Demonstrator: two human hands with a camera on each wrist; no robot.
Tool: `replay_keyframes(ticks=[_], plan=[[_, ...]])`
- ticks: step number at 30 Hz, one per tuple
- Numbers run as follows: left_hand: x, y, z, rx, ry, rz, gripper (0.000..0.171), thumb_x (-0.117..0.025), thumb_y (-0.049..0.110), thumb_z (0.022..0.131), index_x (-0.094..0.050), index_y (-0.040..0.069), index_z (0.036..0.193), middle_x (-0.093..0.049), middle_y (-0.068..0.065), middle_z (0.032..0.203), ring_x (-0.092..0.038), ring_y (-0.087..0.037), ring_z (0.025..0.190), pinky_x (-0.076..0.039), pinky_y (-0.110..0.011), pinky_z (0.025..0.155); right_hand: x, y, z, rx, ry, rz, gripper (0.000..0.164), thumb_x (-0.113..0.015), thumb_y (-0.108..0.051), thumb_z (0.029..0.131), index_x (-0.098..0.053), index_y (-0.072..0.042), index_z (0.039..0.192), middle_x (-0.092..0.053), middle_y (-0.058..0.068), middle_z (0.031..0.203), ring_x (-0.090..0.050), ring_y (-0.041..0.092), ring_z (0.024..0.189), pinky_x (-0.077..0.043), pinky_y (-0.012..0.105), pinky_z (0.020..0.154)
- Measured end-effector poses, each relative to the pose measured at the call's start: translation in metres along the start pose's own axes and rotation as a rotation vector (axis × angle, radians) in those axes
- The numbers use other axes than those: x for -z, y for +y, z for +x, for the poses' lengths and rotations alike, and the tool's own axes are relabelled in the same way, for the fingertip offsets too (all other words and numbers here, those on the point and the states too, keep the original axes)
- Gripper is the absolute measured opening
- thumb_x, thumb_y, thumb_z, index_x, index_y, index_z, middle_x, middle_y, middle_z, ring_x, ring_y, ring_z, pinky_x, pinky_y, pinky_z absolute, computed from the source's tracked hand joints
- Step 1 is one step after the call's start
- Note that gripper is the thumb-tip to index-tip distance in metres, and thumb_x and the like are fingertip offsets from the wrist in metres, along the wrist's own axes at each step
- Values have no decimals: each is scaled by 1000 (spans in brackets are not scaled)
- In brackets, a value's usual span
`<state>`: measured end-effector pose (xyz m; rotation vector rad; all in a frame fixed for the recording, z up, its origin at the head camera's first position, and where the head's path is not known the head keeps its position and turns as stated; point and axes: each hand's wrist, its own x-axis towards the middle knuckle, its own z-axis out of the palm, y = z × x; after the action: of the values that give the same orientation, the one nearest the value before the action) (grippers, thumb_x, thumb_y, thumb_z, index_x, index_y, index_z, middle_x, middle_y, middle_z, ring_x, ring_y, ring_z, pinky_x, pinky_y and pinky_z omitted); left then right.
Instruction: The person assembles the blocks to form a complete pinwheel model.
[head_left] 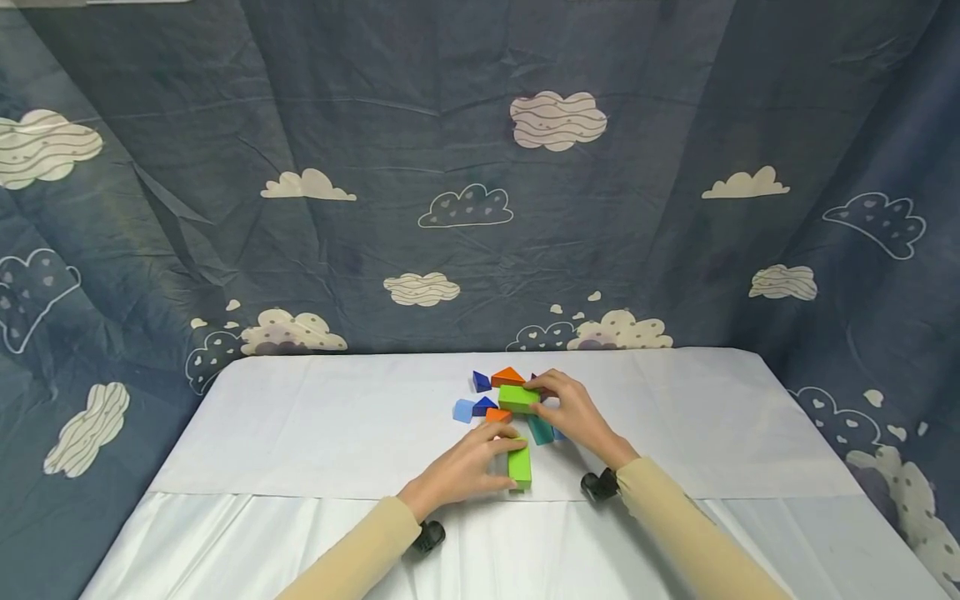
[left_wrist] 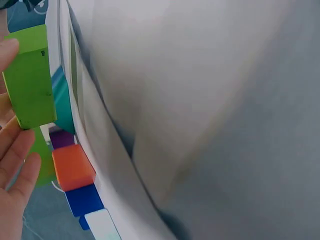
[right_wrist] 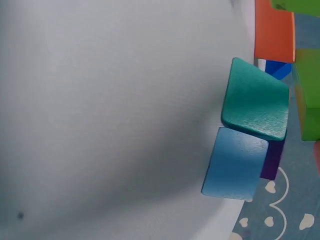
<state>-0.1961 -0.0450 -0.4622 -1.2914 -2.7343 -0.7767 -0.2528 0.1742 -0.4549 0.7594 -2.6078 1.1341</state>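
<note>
In the head view my left hand (head_left: 468, 467) grips a green rectangular block (head_left: 519, 467) near the front of the white tabletop, thumb on one end and fingers on the other. That same block (left_wrist: 32, 80) looks large in the left wrist view. Farther back, my right hand (head_left: 573, 414) holds a second green block (head_left: 517, 398) by its right end, above the group of coloured blocks. At the right wrist view's edge this second block (right_wrist: 309, 95) shows with only a fingertip beside it. Just below it lie a teal block (head_left: 540, 430) and an orange block (head_left: 498, 415).
Behind and left of the hands lie an orange triangular block (head_left: 507, 377), dark blue triangular blocks (head_left: 481, 382) and a light blue block (head_left: 463, 410). A blue block (right_wrist: 236, 162) touches the teal one, with a purple block (right_wrist: 272, 159) behind. A cloud-patterned curtain (head_left: 465, 250) hangs behind the table.
</note>
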Motion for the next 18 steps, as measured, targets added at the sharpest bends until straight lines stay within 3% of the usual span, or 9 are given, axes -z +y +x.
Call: replay_keyframes(ticks=[7,18], plan=[[-4,6,-7,-35,-5,-14,54,-77,30,82,-61,6,129,-54,-3,126,-49,-15,118,-38,-26,102,4,-5,-5,21,12,38,30,-72,5,80,-67,0,109,-63,9,105,-64,23,91,-53,41,85],[-13,12,-16,-14,-40,17,53,-75,34,83,-62,9,127,-54,0,124,-49,-13,115,-39,-26,101,8,-8,-17,57,-13,45,29,-73,2,81,-68,-1,110,-64,6,105,-63,24,97,-53,35,85]])
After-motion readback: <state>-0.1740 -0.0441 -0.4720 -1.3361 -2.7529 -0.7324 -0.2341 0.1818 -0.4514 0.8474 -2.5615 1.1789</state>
